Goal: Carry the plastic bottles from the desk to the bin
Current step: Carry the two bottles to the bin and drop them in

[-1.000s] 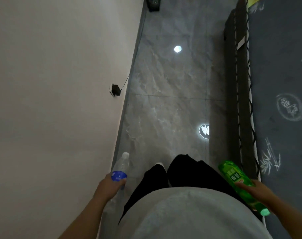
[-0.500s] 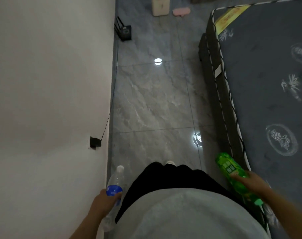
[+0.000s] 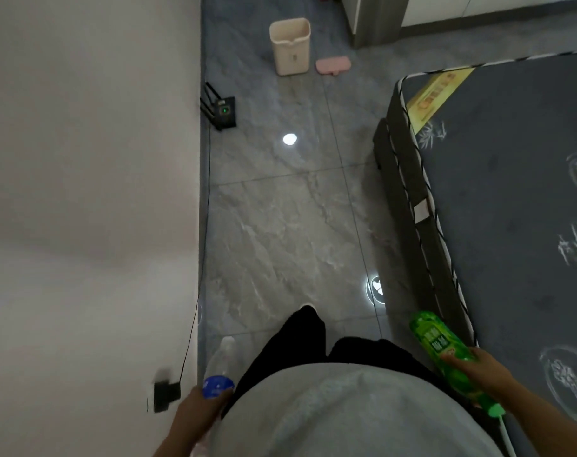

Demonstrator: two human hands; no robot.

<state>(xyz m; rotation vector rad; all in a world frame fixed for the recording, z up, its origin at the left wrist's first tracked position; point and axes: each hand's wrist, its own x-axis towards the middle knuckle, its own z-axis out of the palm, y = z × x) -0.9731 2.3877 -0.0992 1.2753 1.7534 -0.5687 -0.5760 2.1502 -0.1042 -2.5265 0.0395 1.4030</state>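
My left hand [image 3: 198, 410] grips a clear plastic bottle [image 3: 219, 364] with a blue label, its white cap pointing forward, at the bottom left beside the wall. My right hand [image 3: 478, 367] holds a green plastic bottle [image 3: 442, 347] with its base forward and its green cap toward me, at the bottom right next to the mattress. A beige bin [image 3: 290, 46] stands open on the floor far ahead, near the top of the view. My legs and grey top fill the bottom middle.
A white wall [image 3: 82, 192] runs along the left with a black plug [image 3: 163, 394] and cable. A black router [image 3: 223, 110] sits on the floor by the wall. A grey mattress [image 3: 511, 209] lies on the right. A pink object [image 3: 333, 65] lies beside the bin.
The view has moved forward along the tiled corridor and tilted up; the bin and router have come further into view. Both hands still hold their bottles.
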